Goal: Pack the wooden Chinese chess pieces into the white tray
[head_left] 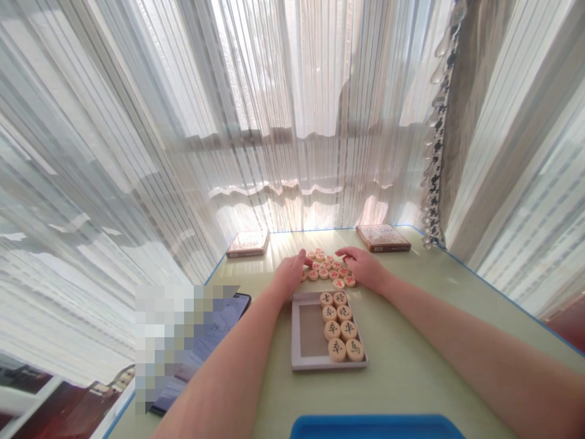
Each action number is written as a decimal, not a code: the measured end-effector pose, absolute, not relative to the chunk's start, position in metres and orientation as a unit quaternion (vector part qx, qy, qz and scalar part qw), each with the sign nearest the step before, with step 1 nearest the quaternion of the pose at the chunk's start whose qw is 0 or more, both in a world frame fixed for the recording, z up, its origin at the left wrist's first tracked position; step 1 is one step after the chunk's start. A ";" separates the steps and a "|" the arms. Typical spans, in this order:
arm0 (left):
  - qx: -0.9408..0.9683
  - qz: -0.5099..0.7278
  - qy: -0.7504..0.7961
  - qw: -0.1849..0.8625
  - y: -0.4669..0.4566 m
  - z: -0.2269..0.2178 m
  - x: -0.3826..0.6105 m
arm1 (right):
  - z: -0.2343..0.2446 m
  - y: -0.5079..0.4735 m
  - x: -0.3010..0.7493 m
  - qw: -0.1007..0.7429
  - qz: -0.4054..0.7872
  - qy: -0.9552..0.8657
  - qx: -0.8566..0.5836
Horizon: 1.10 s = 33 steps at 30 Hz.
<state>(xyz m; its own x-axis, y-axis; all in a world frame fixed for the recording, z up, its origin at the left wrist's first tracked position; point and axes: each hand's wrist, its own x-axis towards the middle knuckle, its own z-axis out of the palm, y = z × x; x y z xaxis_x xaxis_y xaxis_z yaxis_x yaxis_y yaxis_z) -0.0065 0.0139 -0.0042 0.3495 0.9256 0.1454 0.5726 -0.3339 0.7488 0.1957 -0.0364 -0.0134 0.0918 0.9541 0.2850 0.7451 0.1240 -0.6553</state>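
Lying in a loose cluster on the pale green table [402, 366], the red-marked discs [326, 266] are sitting between the left hand [290, 271] and the right hand [364, 266], just beyond the gray tray [297, 335]. Left is curving open at the cluster's left edge; right is bending loosely open at its right. Can't tell whether fingertips are touching discs. Tray is holding eight dark-marked discs [332, 330] in two columns, right side. Phone [208, 350] is lying left; sheer curtains [301, 158] are hanging behind.

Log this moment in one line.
left hand: left of red-lettered pieces | right hand: right of them | tray: eight black-lettered pieces, two columns | boxes: two, beyond hands
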 end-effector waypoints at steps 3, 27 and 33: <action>0.751 0.311 0.495 0.306 0.015 -0.006 -0.006 | -0.015 -0.036 0.196 0.341 0.110 -0.693 -0.626; 0.858 0.202 0.433 0.187 0.013 -0.003 -0.006 | -0.011 -0.038 0.202 0.326 0.158 -0.675 -0.642; 0.844 0.235 0.436 0.209 0.015 -0.006 -0.006 | 0.002 -0.045 0.219 0.278 0.099 -0.616 -0.730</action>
<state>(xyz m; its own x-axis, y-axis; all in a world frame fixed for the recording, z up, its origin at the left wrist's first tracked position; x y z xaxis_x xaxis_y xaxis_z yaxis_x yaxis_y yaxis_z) -0.0061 0.0149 -0.0063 0.5100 0.8330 0.2145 0.6370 -0.5334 0.5566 0.2192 -0.0446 0.0020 0.2211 0.9549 0.1982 0.8447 -0.0859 -0.5283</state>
